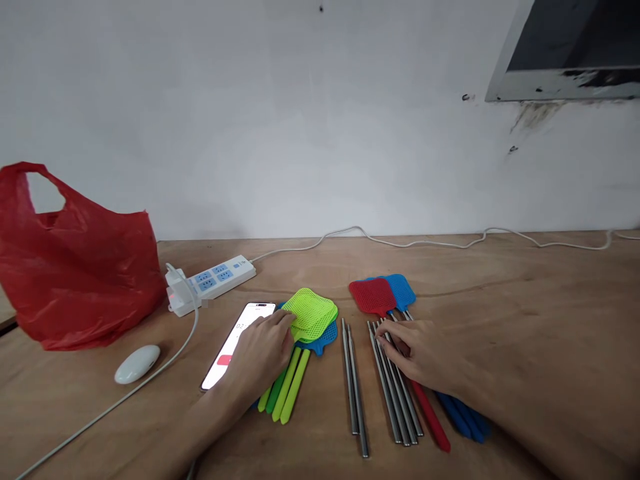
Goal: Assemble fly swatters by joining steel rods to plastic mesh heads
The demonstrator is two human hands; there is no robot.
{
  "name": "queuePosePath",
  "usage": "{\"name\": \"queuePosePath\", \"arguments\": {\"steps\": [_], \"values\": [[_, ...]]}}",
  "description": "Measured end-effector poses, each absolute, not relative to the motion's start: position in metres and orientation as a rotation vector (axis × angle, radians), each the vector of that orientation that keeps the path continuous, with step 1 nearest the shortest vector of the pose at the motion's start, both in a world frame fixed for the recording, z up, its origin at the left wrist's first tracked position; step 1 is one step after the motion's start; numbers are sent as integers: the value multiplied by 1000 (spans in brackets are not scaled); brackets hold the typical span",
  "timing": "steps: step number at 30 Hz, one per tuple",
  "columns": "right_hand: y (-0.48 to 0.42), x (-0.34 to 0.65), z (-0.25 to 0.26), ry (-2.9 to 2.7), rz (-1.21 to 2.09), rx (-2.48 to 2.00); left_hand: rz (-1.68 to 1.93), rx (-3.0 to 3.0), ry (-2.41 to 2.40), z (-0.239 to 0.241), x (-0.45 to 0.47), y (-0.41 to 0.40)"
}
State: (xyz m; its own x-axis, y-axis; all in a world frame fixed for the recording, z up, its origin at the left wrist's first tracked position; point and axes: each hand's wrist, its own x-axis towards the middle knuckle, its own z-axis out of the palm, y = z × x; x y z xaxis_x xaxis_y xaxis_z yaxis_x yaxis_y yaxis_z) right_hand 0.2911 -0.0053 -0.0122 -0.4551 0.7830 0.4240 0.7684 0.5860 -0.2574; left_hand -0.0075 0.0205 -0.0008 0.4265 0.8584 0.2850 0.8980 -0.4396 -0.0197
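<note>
My left hand point(267, 350) is closed at the left edge of a small stack of yellow-green fly swatter heads point(311, 313). A blue swatter head point(325, 339) shows beneath them, and yellow-green and green handles point(291, 387) lie below. My right hand point(425, 350) has its fingers curled at the upper ends of several metal rods point(397, 400); the fingertips touch the rods. Two separate metal rods point(354, 387) rest between my hands. Past my right hand lie a red swatter head point(373, 296) and a blue swatter head point(401, 291), their shafts partly covered by it.
A lit phone point(243, 340) lies partly under my left hand. Further left are a white power strip point(225, 279) with a plugged-in charger, a white mouse-shaped object point(137, 364) and a red plastic bag point(85, 280). A white cable point(425, 245) runs along the wall.
</note>
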Motion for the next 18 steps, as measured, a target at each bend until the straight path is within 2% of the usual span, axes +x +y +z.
{"name": "queuePosePath", "arguments": {"steps": [9,18], "values": [[-6,293,-9,-2312,49,-1188,-552,-2577,-1473,-3,-12,25],[-8,292,-7,-2197,144,-1142,-1049,-2569,-1214,0,-17,24]]}}
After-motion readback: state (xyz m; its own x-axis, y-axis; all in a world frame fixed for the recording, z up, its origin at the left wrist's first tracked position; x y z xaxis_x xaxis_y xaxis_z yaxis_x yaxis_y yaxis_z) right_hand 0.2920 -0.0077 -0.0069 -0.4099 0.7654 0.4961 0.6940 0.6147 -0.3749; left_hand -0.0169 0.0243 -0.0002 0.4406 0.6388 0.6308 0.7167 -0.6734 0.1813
